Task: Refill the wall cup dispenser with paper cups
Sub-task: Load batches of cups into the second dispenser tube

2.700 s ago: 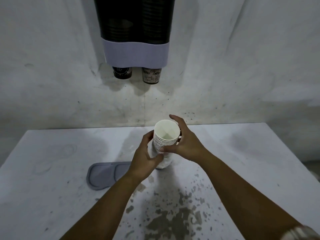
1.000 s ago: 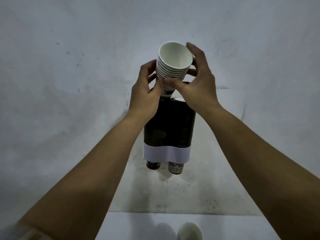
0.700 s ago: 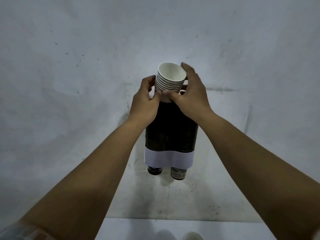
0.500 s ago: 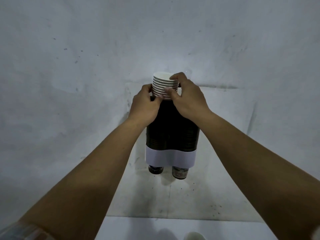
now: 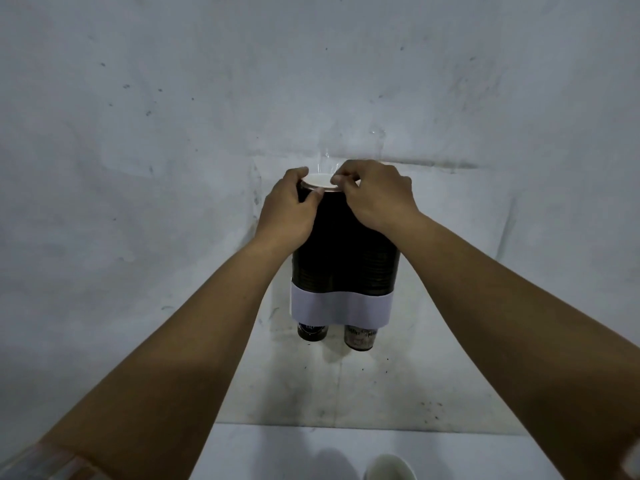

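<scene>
The wall cup dispenser [image 5: 343, 258] is a dark double tube with a pale band across its lower part. A cup bottom pokes out under each tube. The stack of white paper cups [image 5: 320, 184] sits sunk into the left tube, only its top rim showing. My left hand [image 5: 289, 211] wraps the top of that tube, thumb on the rim. My right hand [image 5: 375, 195] pinches the rim from the right with its fingertips. The rest of the stack is hidden inside the tube.
A stained white wall fills the view behind the dispenser. Below lies the far edge of a white table [image 5: 277, 452], with the rim of another white paper cup [image 5: 389, 469] at the bottom of the frame.
The stack of cups has gone down into the left tube, from several rims showing to just the top one. Both hands followed it down to the tube's mouth.
</scene>
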